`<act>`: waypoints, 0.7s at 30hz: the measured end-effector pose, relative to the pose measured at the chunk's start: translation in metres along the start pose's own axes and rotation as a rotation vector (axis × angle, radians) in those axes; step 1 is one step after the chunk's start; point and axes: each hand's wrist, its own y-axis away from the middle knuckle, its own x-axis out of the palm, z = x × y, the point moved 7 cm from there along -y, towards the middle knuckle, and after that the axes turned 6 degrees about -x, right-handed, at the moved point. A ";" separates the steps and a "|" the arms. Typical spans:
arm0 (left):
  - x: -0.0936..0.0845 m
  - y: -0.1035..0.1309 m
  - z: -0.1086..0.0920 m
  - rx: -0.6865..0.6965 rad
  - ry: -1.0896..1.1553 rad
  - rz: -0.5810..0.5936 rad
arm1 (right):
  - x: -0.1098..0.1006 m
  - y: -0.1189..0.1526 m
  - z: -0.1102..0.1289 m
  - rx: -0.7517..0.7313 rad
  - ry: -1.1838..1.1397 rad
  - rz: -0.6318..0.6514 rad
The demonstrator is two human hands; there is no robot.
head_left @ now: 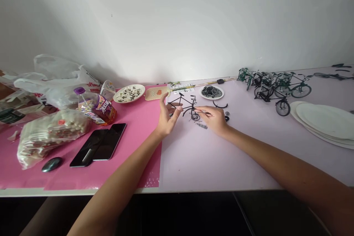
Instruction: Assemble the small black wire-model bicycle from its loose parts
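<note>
Gripping a spindly black toy bicycle (silver-handlebarred) are a part-curled left hand and pinching right hand.

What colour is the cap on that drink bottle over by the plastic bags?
The cap is purple; it shows best in the head view.

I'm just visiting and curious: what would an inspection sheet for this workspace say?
Surface: table with a pink covering on the left, pale lilac on the right.
Job's things: small black bicycle frame; loose small parts; plate of dark parts; model bicycles at right.
Clutter: drink bottle, phones, white plastic bag, clear bag, stacked plates.
Grippers: bare hands; left hand holds the frame, right hand is at its front end, grip unclear.
Cables: nothing seen.
Surroundings: pale wall behind.
</note>
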 end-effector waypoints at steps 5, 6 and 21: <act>0.001 -0.010 0.018 -0.243 0.239 0.004 | -0.003 -0.006 0.010 -0.124 0.046 0.032; 0.000 -0.011 0.020 -0.272 0.250 0.005 | -0.004 -0.007 0.010 -0.129 0.062 0.035; 0.022 0.004 0.010 -0.427 0.163 0.496 | -0.002 -0.008 0.012 -0.149 0.068 0.108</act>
